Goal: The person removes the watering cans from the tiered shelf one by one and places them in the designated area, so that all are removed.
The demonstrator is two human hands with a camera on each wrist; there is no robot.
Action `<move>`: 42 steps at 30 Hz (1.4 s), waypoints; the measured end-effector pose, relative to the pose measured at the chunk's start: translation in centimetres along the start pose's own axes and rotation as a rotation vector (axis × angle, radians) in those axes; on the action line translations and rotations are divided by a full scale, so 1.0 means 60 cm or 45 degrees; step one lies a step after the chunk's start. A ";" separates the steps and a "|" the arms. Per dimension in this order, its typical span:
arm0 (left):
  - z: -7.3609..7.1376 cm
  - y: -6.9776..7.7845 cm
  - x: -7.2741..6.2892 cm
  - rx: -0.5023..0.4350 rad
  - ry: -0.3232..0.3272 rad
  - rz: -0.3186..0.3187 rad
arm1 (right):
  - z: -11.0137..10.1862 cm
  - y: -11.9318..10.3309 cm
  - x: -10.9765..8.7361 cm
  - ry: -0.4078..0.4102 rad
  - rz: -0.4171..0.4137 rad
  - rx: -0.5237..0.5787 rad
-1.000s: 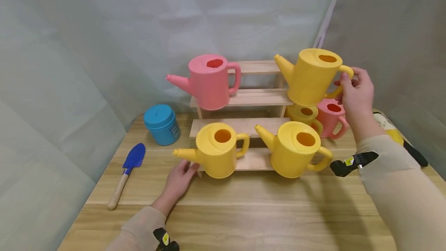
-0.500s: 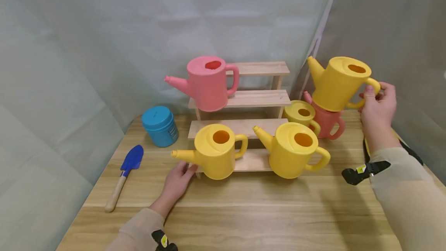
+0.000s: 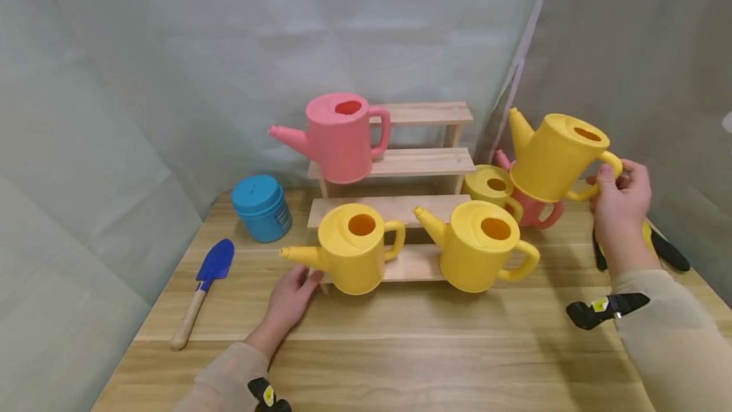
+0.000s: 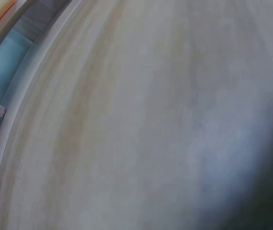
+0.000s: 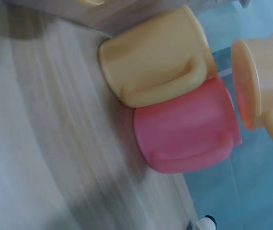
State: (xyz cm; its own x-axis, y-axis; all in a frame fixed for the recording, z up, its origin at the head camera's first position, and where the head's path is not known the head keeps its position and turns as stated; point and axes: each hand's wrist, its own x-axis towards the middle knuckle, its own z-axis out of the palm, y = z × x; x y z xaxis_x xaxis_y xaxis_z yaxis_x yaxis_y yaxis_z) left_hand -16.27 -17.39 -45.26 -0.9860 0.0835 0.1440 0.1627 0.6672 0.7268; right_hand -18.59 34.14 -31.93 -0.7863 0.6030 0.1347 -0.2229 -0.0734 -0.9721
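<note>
On the bench (image 3: 412, 348), a stepped wooden stand (image 3: 423, 161) is being touched at its near left end by the left hand (image 3: 290, 297); whether its fingers are gripping cannot be told. At far right, a yellow watering can (image 3: 557, 156) is being held raised and tilted by the right hand (image 3: 623, 202), its handle being pinched between thumb and fingers, near a pink watering can (image 3: 532, 211).
</note>
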 end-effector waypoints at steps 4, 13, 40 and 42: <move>0.001 0.001 0.002 0.005 -0.004 0.001 | -0.006 0.007 -0.010 0.012 -0.008 0.082; 0.003 0.003 0.008 0.005 -0.014 0.000 | -0.040 0.014 -0.045 -0.087 -0.034 0.035; 0.000 0.001 0.000 -0.008 -0.036 -0.065 | -0.119 0.081 -0.116 -0.028 -0.161 -0.093; 0.002 0.003 0.003 -0.010 -0.029 -0.046 | -0.123 0.083 -0.115 -0.024 -0.187 -0.115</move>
State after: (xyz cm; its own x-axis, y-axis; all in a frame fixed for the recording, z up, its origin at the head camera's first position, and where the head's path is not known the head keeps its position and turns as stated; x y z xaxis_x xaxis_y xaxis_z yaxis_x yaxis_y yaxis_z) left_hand -16.43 -17.17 -45.19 -0.9918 0.0763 0.1021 0.1269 0.6645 0.7364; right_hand -10.03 35.44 -39.14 -0.7598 0.5870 0.2794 -0.2841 0.0869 -0.9549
